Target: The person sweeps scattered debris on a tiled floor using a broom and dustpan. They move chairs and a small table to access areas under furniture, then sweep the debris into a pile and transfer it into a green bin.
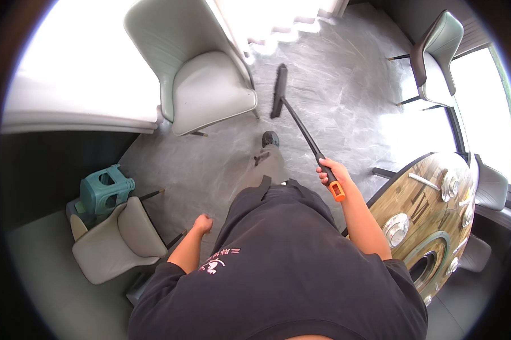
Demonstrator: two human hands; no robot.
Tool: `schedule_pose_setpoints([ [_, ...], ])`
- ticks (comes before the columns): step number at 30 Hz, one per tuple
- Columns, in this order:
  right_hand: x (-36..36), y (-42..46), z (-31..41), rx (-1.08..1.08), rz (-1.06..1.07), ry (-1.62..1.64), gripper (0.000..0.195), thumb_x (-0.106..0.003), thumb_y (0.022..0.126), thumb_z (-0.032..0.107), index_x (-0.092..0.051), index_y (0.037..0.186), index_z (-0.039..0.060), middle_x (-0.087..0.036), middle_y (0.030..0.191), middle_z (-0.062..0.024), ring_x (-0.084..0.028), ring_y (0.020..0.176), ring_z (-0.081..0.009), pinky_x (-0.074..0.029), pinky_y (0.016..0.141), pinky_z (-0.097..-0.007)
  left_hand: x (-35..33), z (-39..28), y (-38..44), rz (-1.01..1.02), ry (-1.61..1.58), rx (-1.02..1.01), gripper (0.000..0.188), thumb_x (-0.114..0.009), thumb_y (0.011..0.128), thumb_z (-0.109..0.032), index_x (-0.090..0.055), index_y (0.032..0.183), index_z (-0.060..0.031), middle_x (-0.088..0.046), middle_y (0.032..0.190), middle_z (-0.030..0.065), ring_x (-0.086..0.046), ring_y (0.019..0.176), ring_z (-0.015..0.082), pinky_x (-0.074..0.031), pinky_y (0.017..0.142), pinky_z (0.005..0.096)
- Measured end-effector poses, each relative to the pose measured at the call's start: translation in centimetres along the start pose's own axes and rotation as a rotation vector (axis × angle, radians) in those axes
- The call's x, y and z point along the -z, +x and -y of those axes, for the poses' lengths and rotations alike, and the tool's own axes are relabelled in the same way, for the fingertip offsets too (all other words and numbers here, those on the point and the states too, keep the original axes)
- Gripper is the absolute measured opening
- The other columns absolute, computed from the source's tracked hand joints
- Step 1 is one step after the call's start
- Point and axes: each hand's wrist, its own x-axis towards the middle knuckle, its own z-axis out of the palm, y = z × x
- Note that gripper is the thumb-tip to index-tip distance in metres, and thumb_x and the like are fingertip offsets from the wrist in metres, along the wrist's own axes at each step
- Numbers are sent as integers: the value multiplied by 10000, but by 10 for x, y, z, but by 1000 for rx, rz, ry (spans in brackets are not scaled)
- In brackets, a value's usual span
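Note:
My right hand [332,172] grips the black handle of a long-handled brush [302,123]. An orange loop forms the handle's end, just below my fist. The dark brush head [280,91] points away from me over the grey marbled floor [336,85], with a bristly edge on its left side. Whether the head touches the floor cannot be told. My left hand [203,223] hangs beside my body with its fingers curled, and nothing shows in it. One dark shoe [270,138] is visible ahead of me.
A pale upholstered chair [213,85] stands ahead on the left, near white curtains [81,119]. Another chair [123,242] and a teal plastic stool [104,189] are at left. To my right is a round wooden table [402,191] set with dishes [395,229]. A further chair [436,63] stands far right.

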Motion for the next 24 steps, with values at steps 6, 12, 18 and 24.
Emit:
schedule_pose_setpoints([
  [6, -39, 55, 75, -94, 42, 24, 279, -607, 830, 145, -425, 1034, 92, -527, 746, -72, -465, 516, -97, -385, 399, -195, 50, -265, 51, -44, -156, -506, 377, -511, 846, -344, -593, 976, 1, -639, 875, 182, -615, 836, 304, -468, 758, 386],
  [12, -79, 135, 149, -324, 74, -74, 211, -583, 853, 206, -440, 902, 58, -535, 716, -73, -456, 469, -83, -391, 370, -190, 72, -458, -31, 278, -515, -596, 312, -557, 866, -290, -569, 1036, -29, -622, 814, 84, -586, 708, 142, -479, 657, 293],
  [18, -55, 214, 215, -438, 1, -161, 211, -607, 808, 135, -484, 906, -5, -543, 677, -79, -497, 502, -110, -391, 397, -203, 63, -402, -23, -43, -283, -384, 282, -555, 848, -271, -595, 972, -21, -631, 817, 113, -599, 741, 185, -475, 695, 312],
  [24, 70, 177, 295, -322, -54, -288, 270, -658, 774, 200, -518, 910, 12, -577, 756, -86, -524, 528, -113, -365, 377, -217, 44, -305, -37, 34, -64, 263, 194, -555, 820, -170, -577, 904, 5, -579, 650, 78, -556, 524, 151, -459, 498, 277],
])
